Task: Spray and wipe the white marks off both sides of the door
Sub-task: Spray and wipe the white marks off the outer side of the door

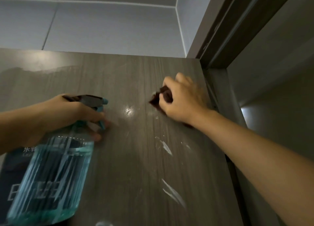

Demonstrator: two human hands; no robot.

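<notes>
Door fills the view, white marks low near its hinge-side edge | left hand curls round spray bottle, nozzle aimed doorward, ready | right hand further up, fingers bunched, pressing dark cloth onto a smear | door frame beyond.

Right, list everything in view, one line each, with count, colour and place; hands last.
Door: one, dark grey wood grain, fills the centre.
White marks: several smears, white, right half of the door below the cloth.
Spray bottle: one, clear with blue liquid, lower left.
Cloth: one, dark brown, pressed on the door upper right.
Door frame: one, dark, right.
Wall: pale grey, above.
Left hand: grips the bottle's trigger head.
Right hand: holds the cloth.
</notes>
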